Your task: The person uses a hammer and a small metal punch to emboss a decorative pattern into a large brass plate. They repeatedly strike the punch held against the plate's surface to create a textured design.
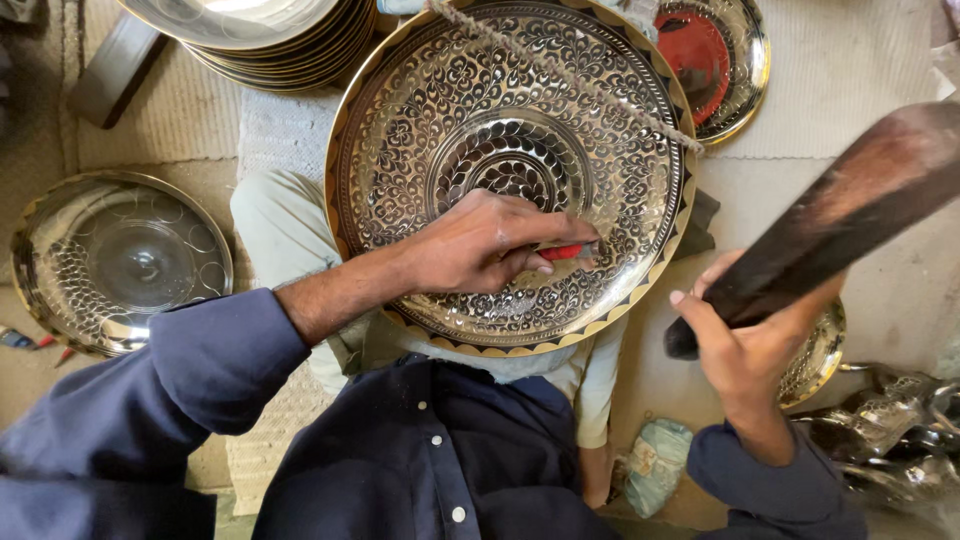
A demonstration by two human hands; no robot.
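While the left hand [480, 245] is closing its fingers around a small red-handled chisel [562, 252], it is resting on the large engraved brass tray [420, 90] that is lying across the person's lap. The chisel is poking out of the fist toward the tray's right rim, its tip pressing on the patterned band just right of the round centre medallion, in the lower right part of the tray. The right hand [745, 345] is wrapping around the lower end of a dark wooden mallet [830, 215], which is slanting up and to the right, clear of the tray and just beside its lower right edge. A twisted rope [570, 80] is running diagonally across the upper part of the tray. A stack of plain metal plates [270, 40] is sitting beyond the tray's upper left rim, a smaller tray with a red centre [715, 55] is lying past its upper right rim, and a partly engraved tray [120, 255] is lying on the floor well to the left.
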